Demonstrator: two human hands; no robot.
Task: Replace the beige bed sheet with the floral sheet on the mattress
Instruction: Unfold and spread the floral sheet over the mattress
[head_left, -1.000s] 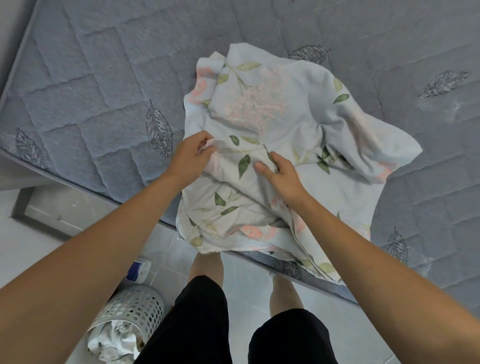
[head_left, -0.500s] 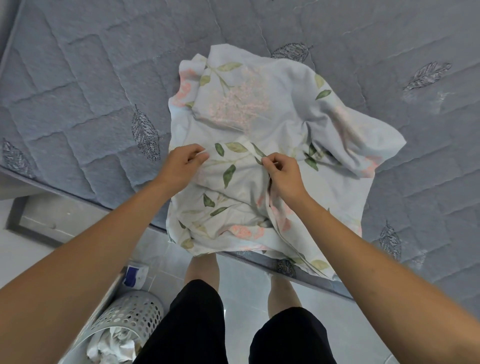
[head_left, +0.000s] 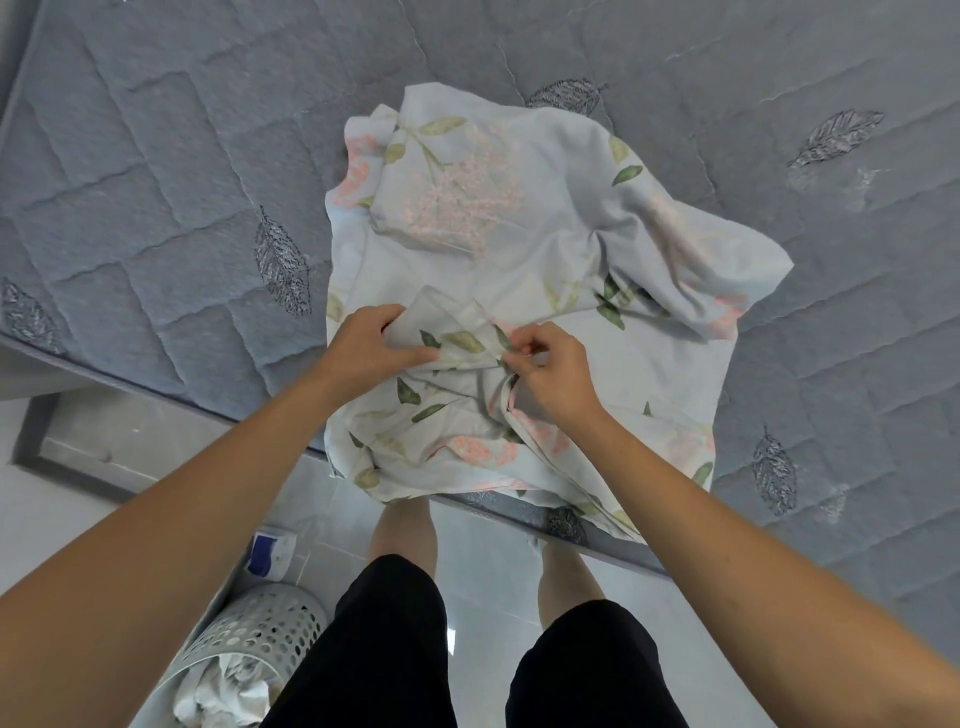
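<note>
Two bare forearms reach forward over the bed edge. Left hand (head_left: 366, 345) grips a raised fold of the sheet (head_left: 519, 249), thumb on top, fingers curled under. Right hand (head_left: 553, 376) pinches the same fold with thumb and fingertips, knuckles up. Sheet is thin, crumpled, pale with green leaves and pink flowers, bunched near the mattress (head_left: 156, 182) edge, one end hanging off. Mattress is grey, quilted, with stitched leaves. Perforated basket (head_left: 254, 631) stands on the floor, lower left.

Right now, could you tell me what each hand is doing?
Left hand: grips a fold of the floral sheet.
Right hand: pinches the same sheet.
</note>
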